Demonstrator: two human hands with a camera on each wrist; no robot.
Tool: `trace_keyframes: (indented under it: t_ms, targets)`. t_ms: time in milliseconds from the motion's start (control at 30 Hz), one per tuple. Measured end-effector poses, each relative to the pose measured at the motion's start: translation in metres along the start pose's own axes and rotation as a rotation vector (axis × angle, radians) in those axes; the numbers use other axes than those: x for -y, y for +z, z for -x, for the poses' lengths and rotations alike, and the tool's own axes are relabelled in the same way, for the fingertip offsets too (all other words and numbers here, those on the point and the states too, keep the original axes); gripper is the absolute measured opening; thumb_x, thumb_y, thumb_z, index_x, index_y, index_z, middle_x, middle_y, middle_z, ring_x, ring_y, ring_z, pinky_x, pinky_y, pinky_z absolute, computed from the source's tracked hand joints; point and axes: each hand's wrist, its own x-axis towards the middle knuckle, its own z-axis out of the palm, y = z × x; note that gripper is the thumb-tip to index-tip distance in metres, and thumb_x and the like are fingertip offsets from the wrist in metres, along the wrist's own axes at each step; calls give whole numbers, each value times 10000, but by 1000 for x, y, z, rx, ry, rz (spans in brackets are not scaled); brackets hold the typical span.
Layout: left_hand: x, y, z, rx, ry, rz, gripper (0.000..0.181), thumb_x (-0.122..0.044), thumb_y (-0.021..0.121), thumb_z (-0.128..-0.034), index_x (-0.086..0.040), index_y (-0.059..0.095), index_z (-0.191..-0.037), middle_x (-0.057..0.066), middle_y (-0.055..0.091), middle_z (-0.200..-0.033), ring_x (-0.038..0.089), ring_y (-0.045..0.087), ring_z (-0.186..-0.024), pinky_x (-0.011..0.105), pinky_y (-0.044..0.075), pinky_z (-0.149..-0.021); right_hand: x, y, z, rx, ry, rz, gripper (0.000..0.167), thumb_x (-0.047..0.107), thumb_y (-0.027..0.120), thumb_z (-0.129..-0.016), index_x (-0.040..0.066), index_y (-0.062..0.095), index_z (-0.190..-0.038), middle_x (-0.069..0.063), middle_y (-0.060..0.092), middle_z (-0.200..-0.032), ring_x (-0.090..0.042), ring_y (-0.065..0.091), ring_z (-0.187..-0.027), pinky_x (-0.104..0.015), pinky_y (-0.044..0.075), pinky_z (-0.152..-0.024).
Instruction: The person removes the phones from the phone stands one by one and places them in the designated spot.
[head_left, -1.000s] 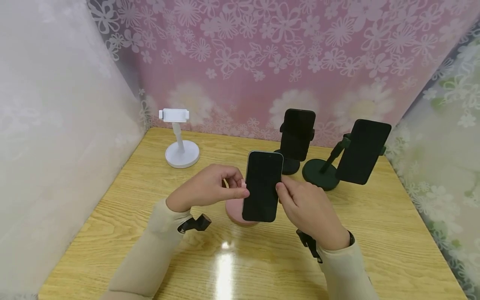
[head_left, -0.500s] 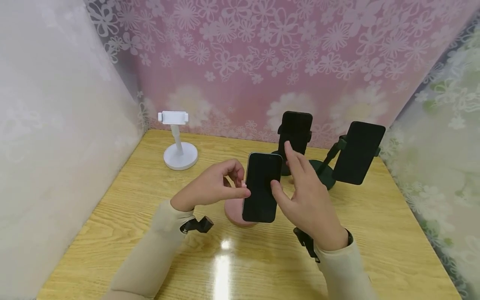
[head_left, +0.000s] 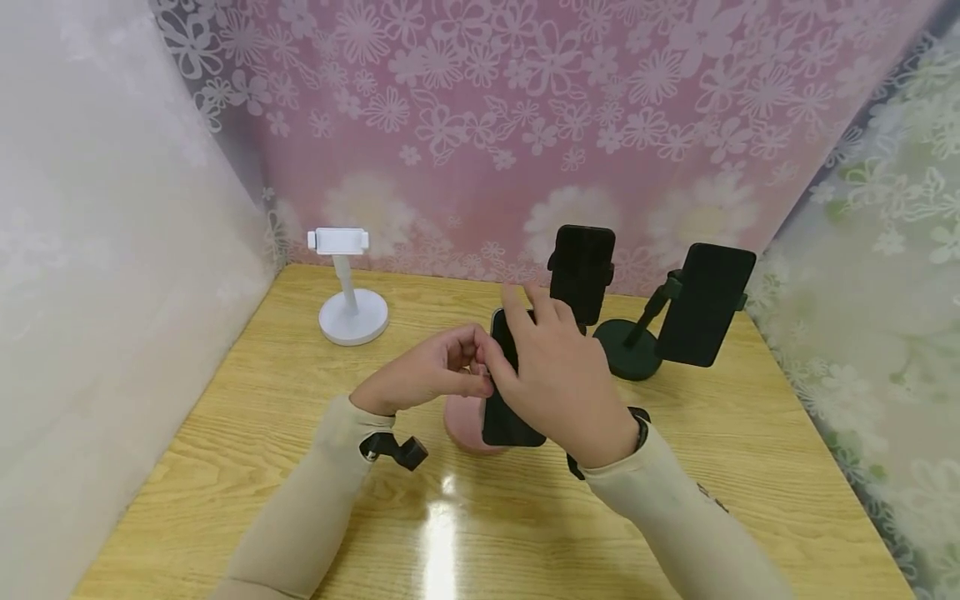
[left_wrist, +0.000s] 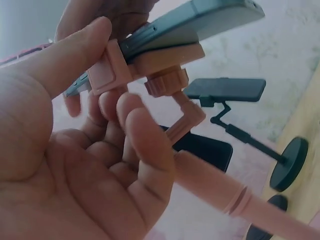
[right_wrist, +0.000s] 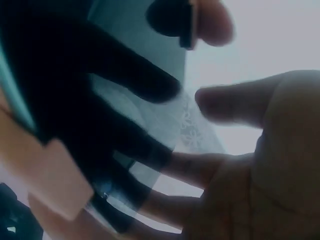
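A phone [head_left: 512, 423] stands upright in the clamp of a pink phone stand [head_left: 463, 423], whose round base shows below it. In the left wrist view the pink clamp [left_wrist: 109, 70] grips the phone's edge [left_wrist: 210, 22]. My left hand [head_left: 435, 371] pinches that clamp at the phone's left side, thumb on the clamp and fingers curled under it. Across the front of the phone reaches my right hand [head_left: 564, 383], fingers extended, its thumb near the left hand's fingertips. In the right wrist view the dark screen [right_wrist: 117, 35] mirrors the hand's fingers; whether they touch it I cannot tell.
A white phone stand [head_left: 352, 318] with a bare holder stands at the back left. Behind the hands are a phone [head_left: 583, 271] in a black stand and another phone [head_left: 707, 304] in a dark green stand [head_left: 628, 357]. A floral curtain [head_left: 465, 208] backs the wooden table [head_left: 247, 417].
My right hand has let go of the phone's right edge, spread its fingers and moved left across the screen towards the left hand. The left hand keeps its pinch; the view shifts slightly.
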Motion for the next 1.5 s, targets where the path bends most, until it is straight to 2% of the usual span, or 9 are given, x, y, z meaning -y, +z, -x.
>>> trace_keyframes:
  t_ms: [167, 233, 467, 700, 900, 1033, 1233, 1333, 1500]
  targets:
    - [-2, 0, 1, 38, 25, -39, 413, -315, 754, -967, -37, 548, -1193, 135, 608, -1005, 239, 592, -884, 300, 507, -763, 2, 5, -3, -65, -76, 92, 449, 396, 582, -1049, 5, 597, -1270, -207, 625, -1102, -441, 600, -1037, -441, 556, -506]
    - [-3, 0, 1, 55, 34, -41, 466, -370, 747, -961, -30, 538, -1200, 141, 614, -1019, 240, 602, -894, 307, 510, -770, 2, 7, -3, -75, -92, 109, 464, 409, 603, -1036, 9, 590, -1271, -201, 628, -1109, -443, 595, -1031, -422, 542, -490]
    - [-4, -2, 1, 87, 55, -63, 548, -464, 739, -927, -13, 510, -1138, 115, 611, -993, 215, 582, -854, 309, 495, -761, 0, 10, -5, -57, -157, 132, 625, 451, 618, -1020, 90, 494, -1515, -187, 537, -1485, -412, 590, -1186, -401, 536, -451]
    - [-3, -2, 1, 39, 96, -126, 270, -205, 739, -985, -40, 556, -1095, 113, 629, -991, 243, 618, -878, 316, 532, -799, -3, 14, -6, -102, -194, 119, 434, 356, 637, -998, 81, 623, -1334, -153, 651, -1147, -408, 612, -1015, -415, 536, -471]
    - [0, 1, 1, -9, 128, -246, 159, -98, 706, -985, -77, 579, -1079, 86, 616, -963, 247, 585, -777, 347, 520, -741, 1, 12, -1, -44, -151, 156, 632, 452, 573, -1050, 151, 418, -1584, -220, 459, -1555, -547, 481, -1337, -472, 611, -567]
    - [1, 2, 0, -6, 130, -268, 169, -145, 707, -995, -86, 578, -1086, 78, 606, -946, 247, 565, -750, 343, 508, -715, 4, 11, 3, -20, -96, 199, 709, 504, 528, -1060, 209, 272, -1651, -225, 335, -1638, -627, 401, -1370, -542, 618, -653]
    - [2, -1, 0, -12, 149, -285, 182, -138, 713, -988, -104, 587, -1115, 69, 627, -948, 242, 584, -770, 338, 515, -726, 2, 18, -1, -66, -115, 134, 609, 416, 547, -1065, 119, 422, -1581, -192, 347, -1641, -501, 414, -1421, -402, 588, -507]
    - [1, -1, -1, -8, 145, -266, 171, -112, 708, -982, -90, 586, -1101, 80, 630, -908, 245, 578, -756, 334, 507, -714, -3, 23, -3, -110, -143, 65, 524, 350, 584, -1042, 84, 532, -1490, -178, 454, -1576, -446, 519, -1290, -379, 552, -470]
    - [2, 0, -2, -24, 76, -210, 112, -108, 684, -983, -78, 593, -1040, 84, 599, -832, 199, 516, -710, 295, 454, -676, -9, 29, -5, -169, -193, 45, 405, 317, 603, -1017, 63, 617, -1332, -158, 637, -1285, -406, 575, -1043, -411, 559, -521]
